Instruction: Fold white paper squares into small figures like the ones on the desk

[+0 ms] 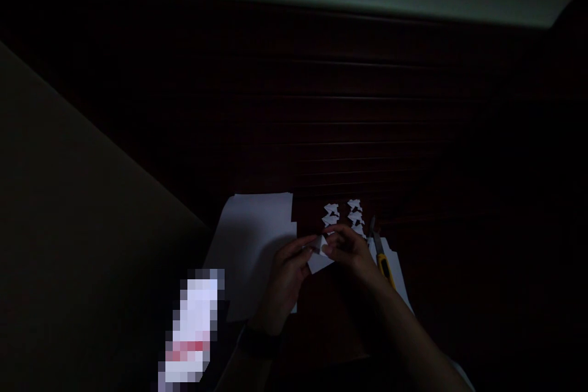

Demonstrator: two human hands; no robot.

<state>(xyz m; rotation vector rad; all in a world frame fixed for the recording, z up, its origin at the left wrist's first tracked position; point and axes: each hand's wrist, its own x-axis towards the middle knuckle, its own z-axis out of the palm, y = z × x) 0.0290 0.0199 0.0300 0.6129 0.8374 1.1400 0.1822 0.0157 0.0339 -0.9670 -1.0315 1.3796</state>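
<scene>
A small piece of folded white paper (pixel 320 263) is held between both hands above the dark surface. My left hand (pixel 288 266), with a dark band at its wrist, pinches the paper's left side. From the right, my right hand (pixel 350 251) grips its upper right part with thumb and fingers. Just beyond the hands stand two columns of small folded paper figures (pixel 331 209), the nearest ones partly hidden by my right hand. Fine folds are hard to make out in the dim light.
White paper sheets (pixel 257 220) lie to the left, partly under my left forearm. Scissors with yellow-and-black handles (pixel 384 266) rest on more white paper (pixel 400 272) at the right. A bright pixelated patch (pixel 195 318) is at the lower left. Dark slatted wood (pixel 321 98) rises behind.
</scene>
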